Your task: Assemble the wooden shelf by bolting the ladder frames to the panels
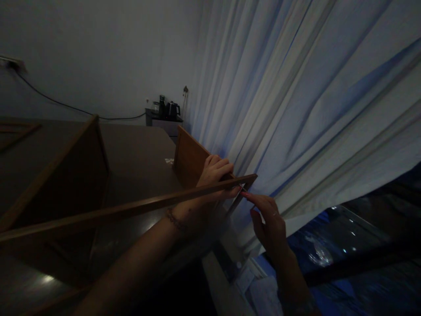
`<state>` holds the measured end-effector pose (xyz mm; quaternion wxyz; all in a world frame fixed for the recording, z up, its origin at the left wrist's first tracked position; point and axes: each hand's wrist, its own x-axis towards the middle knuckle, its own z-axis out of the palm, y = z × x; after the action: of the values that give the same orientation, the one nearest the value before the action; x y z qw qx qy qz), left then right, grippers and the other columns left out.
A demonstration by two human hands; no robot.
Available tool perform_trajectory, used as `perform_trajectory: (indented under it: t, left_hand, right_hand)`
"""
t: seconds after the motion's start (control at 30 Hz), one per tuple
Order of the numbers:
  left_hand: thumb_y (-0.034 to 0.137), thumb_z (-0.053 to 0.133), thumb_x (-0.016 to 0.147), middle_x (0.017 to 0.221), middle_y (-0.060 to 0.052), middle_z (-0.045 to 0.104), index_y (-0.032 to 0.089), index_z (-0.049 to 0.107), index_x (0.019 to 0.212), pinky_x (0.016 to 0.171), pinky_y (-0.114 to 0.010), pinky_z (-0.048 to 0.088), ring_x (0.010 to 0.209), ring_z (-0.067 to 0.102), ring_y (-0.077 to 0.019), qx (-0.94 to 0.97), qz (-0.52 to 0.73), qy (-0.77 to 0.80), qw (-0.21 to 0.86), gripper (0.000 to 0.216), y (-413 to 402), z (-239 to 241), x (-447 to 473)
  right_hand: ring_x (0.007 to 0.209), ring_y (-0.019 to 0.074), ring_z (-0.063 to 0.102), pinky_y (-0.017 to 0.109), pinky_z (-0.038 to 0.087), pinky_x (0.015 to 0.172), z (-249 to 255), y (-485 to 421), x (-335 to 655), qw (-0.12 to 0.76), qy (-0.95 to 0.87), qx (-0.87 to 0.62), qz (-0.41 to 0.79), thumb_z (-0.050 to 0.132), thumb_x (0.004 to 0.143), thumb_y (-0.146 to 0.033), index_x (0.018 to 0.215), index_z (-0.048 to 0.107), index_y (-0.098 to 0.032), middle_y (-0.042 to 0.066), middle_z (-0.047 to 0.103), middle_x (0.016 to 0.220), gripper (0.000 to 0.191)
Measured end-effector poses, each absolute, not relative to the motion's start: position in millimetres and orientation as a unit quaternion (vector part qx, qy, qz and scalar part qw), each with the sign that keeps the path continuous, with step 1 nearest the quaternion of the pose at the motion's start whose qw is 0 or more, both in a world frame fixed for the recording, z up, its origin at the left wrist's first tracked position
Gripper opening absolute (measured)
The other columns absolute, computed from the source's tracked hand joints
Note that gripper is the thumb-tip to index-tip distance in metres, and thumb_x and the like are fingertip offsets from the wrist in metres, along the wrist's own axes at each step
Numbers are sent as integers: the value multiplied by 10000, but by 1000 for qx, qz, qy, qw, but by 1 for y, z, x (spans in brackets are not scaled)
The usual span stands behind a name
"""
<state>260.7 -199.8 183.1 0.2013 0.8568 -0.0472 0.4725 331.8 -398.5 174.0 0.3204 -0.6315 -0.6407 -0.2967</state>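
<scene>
My left hand (pixel 215 172) is closed over the top edge of an upright brown wooden panel (pixel 190 153). My left forearm reaches under a long narrow wooden bar (pixel 138 204), and the left thumb lies near the bar's right corner. At that corner my right hand (pixel 270 219) pinches a small, thin, shiny piece (pixel 242 188) with a reddish part by the fingertips. Dim light hides its exact kind. The bar runs left towards another upright wooden panel (pixel 62 175), so the parts look like an open frame on the dark table (pixel 138 153).
White curtains (pixel 263 87) hang close on the right. A flat wooden frame (pixel 19 131) lies at the far left of the table. A black kettle (pixel 173 109) stands on a small cabinet (pixel 164 125) by the wall. A black cable (pixel 66 104) runs along the wall.
</scene>
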Motion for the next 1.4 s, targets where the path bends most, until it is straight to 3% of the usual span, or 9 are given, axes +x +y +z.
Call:
perform_trajectory:
  t: [0.17,0.3,0.4,0.67,0.8,1.0,1.23,1.33,1.4]
  left_hand:
    - [486,620,723,758,1,537,203,469,685,830,-360,350,821,459,-183,859,470,-38,198,323,-200,184,260]
    - [492,636,698,745,0,534,206,462,689,809,-357,357,806,457,-185,853,484,-33,193,335,-201,183,262]
    - [471,635,709,743,2,535,204,455,676,814,-354,358,795,462,-179,851,486,-34,195,324,-201,182,263]
    - [442,660,694,748,6,536,202,463,689,800,-349,350,812,455,-182,844,503,-44,182,311,-199,178,267]
    - [445,672,679,753,6,543,199,455,681,805,-349,351,821,455,-186,849,494,-42,182,327,-199,178,267]
    - [414,661,695,760,10,548,204,476,687,809,-347,351,824,465,-180,857,481,-36,181,280,-199,180,264]
    - [382,677,694,754,12,541,199,459,669,817,-339,351,822,466,-173,864,470,-30,177,286,-201,184,260]
    - [385,671,704,751,15,529,199,460,672,806,-333,349,807,462,-167,861,473,-32,183,283,-201,183,261]
    - [386,673,700,747,16,523,200,463,674,799,-331,348,806,461,-167,855,484,-31,186,281,-201,182,263]
  right_hand:
    - [873,162,643,317,537,760,185,-398,340,299,-679,-578,-340,534,919,-166,1305,526,-285,36,689,1007,404]
    - [739,137,574,277,500,643,195,-396,335,332,-634,-584,-382,639,868,-251,1076,690,-318,14,585,822,225]
    - [690,114,546,250,472,604,198,-390,327,394,-616,-605,-315,597,894,-229,1002,708,-281,5,554,777,164]
    - [504,76,456,185,391,474,186,-370,310,653,-454,-600,-87,493,942,-328,1079,591,-245,-64,477,602,187]
    - [519,78,498,182,408,486,170,-373,310,637,-435,-622,-131,488,947,-320,1044,598,-238,-61,502,607,168]
    - [555,106,628,224,500,580,166,-380,313,444,-507,-662,-328,551,906,-257,1057,603,-234,-22,684,697,161]
    - [341,95,500,179,373,357,187,-370,283,645,-409,-646,-11,416,977,-343,1262,423,-225,-72,629,524,308]
    - [425,95,564,180,425,435,187,-373,284,624,-430,-652,-26,411,982,-329,1199,468,-234,-63,647,563,244]
    - [511,95,601,191,458,513,186,-377,292,554,-472,-678,-100,433,976,-303,1125,529,-232,-48,660,621,191]
